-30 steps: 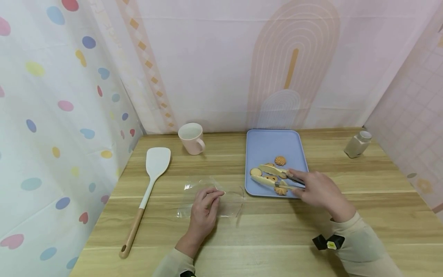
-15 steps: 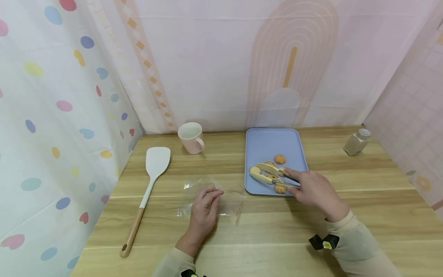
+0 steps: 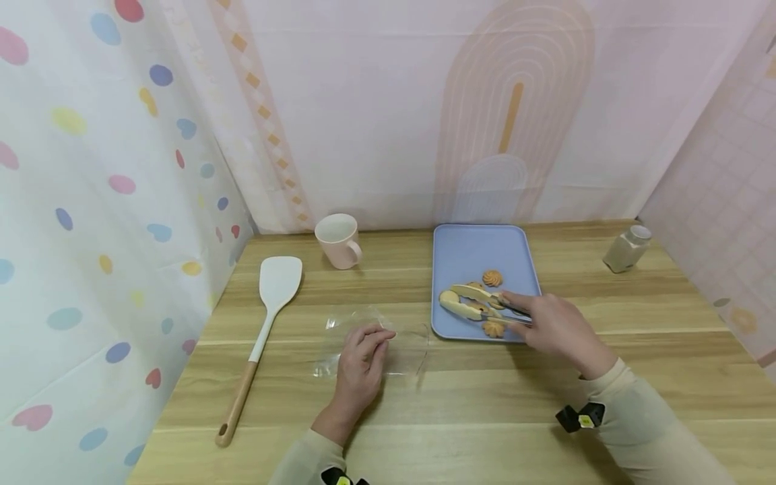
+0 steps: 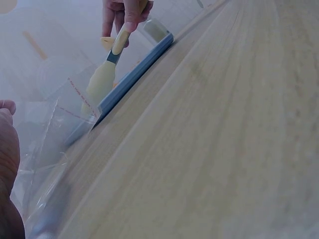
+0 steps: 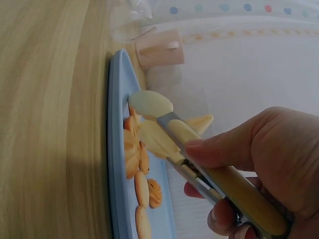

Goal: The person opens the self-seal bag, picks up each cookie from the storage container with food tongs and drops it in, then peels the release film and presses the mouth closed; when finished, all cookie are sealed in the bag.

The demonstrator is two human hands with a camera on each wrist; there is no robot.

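Gripping the tongs over the blue tray, the right hand should squeeze gently lest cookies crumble, while the left hand pinches the clear plastic bag.

Tongs narrower at the tips

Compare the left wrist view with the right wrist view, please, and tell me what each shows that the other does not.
Only the left wrist view shows part of the left hand and the small jar beyond the blue tray.

Only the right wrist view shows the pink mug, and individual cookies; the left wrist view gives at most orange slivers behind the tray's edge.

Both show the right hand gripping the tongs, the blue tray, and the clear bag.
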